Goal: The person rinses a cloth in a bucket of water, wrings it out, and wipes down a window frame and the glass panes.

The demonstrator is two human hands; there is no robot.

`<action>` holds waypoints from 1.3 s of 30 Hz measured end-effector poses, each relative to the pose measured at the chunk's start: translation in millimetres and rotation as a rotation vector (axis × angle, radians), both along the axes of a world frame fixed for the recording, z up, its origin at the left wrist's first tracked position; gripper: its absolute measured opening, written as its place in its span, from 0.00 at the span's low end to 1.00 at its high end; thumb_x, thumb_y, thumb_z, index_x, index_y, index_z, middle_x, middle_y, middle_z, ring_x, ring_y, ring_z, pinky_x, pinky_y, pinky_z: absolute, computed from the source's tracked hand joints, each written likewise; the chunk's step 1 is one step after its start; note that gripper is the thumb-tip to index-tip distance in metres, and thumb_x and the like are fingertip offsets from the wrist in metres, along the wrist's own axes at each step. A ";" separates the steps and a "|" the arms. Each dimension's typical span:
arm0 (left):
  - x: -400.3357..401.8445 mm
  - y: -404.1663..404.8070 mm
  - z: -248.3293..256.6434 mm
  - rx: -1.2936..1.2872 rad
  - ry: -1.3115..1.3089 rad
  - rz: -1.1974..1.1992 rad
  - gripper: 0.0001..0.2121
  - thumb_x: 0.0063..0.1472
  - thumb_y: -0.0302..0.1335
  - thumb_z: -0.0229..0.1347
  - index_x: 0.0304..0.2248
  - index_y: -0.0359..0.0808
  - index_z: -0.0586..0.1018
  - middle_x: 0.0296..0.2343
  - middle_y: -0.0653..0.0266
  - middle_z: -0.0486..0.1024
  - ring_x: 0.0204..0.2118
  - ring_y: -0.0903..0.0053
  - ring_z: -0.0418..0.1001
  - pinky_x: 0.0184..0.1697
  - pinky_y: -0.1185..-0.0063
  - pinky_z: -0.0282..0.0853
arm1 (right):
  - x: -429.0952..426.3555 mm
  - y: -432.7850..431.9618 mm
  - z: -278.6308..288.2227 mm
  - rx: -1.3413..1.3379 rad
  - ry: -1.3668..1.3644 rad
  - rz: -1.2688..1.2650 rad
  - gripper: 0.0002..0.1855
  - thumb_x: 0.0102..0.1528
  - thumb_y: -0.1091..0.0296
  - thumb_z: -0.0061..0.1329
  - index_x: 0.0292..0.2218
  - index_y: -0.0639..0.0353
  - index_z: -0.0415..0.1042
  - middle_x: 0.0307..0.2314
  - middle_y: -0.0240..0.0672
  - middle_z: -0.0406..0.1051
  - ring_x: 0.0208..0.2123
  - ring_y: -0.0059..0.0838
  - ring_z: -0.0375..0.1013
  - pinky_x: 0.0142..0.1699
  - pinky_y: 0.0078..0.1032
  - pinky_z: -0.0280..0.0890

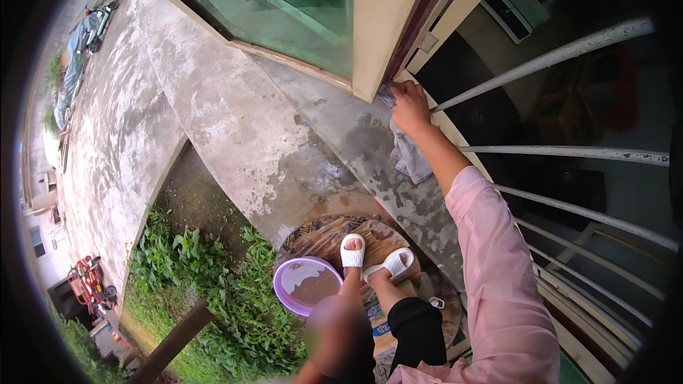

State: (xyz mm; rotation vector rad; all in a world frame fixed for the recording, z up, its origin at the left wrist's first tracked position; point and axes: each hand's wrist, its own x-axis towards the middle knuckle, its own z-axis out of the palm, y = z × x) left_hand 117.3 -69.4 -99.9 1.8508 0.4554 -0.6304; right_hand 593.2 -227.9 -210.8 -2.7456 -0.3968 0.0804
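My right hand (411,106) grips a wet-looking grey cloth (412,157) and presses its upper end into the corner where the cream window sash (378,26) meets the sill. The rest of the cloth hangs below my wrist, over the concrete. A blurred patch at the bottom covers the place where my left forearm (308,374) leads, so my left hand cannot be made out. Beside my feet stands a purple basin (283,298) with murky water in it. The sash, with its greenish glass (299,16), is swung outward.
White metal bars (555,61) cross the window opening on the right. My white slippers (352,250) stand on a round wooden platform (315,234). Green plants (213,266) grow beside it; a wooden post (171,338) rises at lower left. Vehicles (90,285) stand far left.
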 end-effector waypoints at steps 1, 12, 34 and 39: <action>1.2 0.0 -0.8 0.004 -0.004 -0.008 0.14 0.61 0.29 0.38 0.43 0.31 0.64 0.22 0.64 0.62 0.24 0.76 0.59 0.24 0.79 0.54 | -0.3 6.5 -1.5 0.003 -0.001 -0.009 0.23 0.43 0.75 0.43 0.43 0.53 0.68 0.38 0.35 0.62 0.43 0.38 0.59 0.48 0.29 0.56; 23.3 -9.8 3.3 0.022 -0.066 -0.074 0.16 0.62 0.31 0.37 0.45 0.30 0.62 0.23 0.63 0.62 0.24 0.75 0.60 0.24 0.79 0.54 | -37.3 -3.3 -16.3 -0.432 -0.068 -0.081 0.23 0.51 0.65 0.37 0.48 0.63 0.60 0.42 0.37 0.61 0.43 0.37 0.59 0.47 0.35 0.55; 33.7 -11.4 31.8 0.067 -0.330 -0.452 0.13 0.62 0.29 0.36 0.42 0.30 0.63 0.25 0.61 0.64 0.27 0.74 0.62 0.26 0.79 0.56 | -393.1 -354.6 46.3 -0.463 0.710 -1.061 0.24 0.45 0.65 0.46 0.44 0.63 0.60 0.42 0.51 0.64 0.43 0.50 0.64 0.47 0.36 0.62; 50.4 -15.5 33.9 -0.093 -0.173 -0.373 0.11 0.60 0.27 0.40 0.40 0.31 0.65 0.26 0.62 0.66 0.27 0.76 0.64 0.29 0.80 0.59 | -332.2 -331.9 -18.0 -0.758 0.740 -1.177 0.19 0.48 0.64 0.44 0.43 0.55 0.69 0.46 0.39 0.64 0.45 0.36 0.66 0.48 0.28 0.61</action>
